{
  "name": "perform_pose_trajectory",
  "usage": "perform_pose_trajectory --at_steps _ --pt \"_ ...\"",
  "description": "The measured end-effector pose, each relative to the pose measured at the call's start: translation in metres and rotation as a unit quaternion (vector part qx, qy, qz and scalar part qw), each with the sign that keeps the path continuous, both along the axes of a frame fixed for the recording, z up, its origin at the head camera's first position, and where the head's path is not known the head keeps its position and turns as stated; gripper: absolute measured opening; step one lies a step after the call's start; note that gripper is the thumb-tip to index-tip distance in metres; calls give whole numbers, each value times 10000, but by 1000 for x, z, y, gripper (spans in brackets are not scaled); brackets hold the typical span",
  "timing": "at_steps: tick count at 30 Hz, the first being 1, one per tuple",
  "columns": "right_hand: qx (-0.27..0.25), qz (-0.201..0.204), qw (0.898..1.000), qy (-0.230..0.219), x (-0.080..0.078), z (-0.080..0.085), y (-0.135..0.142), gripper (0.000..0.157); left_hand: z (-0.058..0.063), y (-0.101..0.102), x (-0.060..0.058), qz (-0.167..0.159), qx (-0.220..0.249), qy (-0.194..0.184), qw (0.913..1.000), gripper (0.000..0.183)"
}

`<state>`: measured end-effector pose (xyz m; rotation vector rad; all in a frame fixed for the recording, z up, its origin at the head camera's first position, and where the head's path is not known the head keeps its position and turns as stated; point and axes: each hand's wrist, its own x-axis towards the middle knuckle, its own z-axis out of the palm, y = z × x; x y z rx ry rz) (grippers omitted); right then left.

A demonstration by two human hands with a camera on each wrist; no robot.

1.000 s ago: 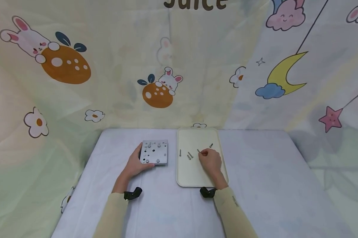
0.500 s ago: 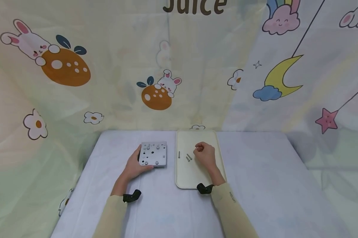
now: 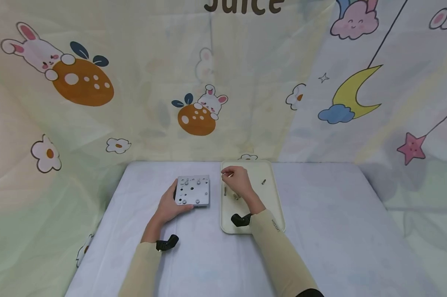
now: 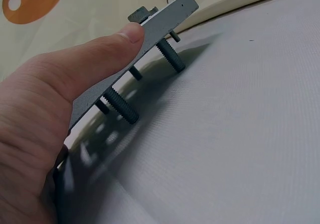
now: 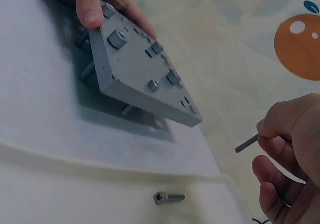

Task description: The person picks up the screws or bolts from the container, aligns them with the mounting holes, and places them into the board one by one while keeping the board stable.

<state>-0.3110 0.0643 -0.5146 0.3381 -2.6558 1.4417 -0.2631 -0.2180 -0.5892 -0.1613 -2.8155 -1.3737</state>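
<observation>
My left hand (image 3: 168, 206) grips the left side of a grey metal plate (image 3: 192, 192), its thumb along the near edge. The plate has several holes and cap screws in it. Threaded screw shanks (image 4: 120, 106) and shorter pins stick out beneath, as the left wrist view shows, and it is held off the cloth. My right hand (image 3: 238, 181) is over the tray's left part, to the right of the plate. Between thumb and index finger it pinches a small metal pin (image 5: 246, 144), apart from the plate; the other fingers are curled loosely.
A cream tray (image 3: 251, 220) lies right of the plate on a white cloth-covered table (image 3: 327, 214). In it are a screw near the left rim (image 3: 225, 191), a small piece at right (image 3: 263, 182), and others partly hidden under the right hand. A printed cloth hangs behind.
My right hand has lifted the pin and moved left across the tray, closer to the plate. The left hand and plate stay in the same place.
</observation>
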Motion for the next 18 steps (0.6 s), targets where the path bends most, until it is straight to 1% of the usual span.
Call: perform_pose_trajectory --at_steps 3,6,9,13,18 --pt "-64 187 9998 -88 -2 8 -12 13 1 0 -1 20 -33 -38 10000 134" --pt "47 344 9991 -250 -3 13 -23 13 0 1 -1 65 -6 -91 9999 135" --pt "152 445 9982 -373 -5 17 -32 15 0 1 -3 50 61 -15 10000 135" --pt "250 480 9969 -562 -8 17 -40 17 1 1 -5 -17 161 124 9998 133" --pt "209 637 9951 -729 -10 11 -46 15 -1 0 -4 32 96 68 9999 135"
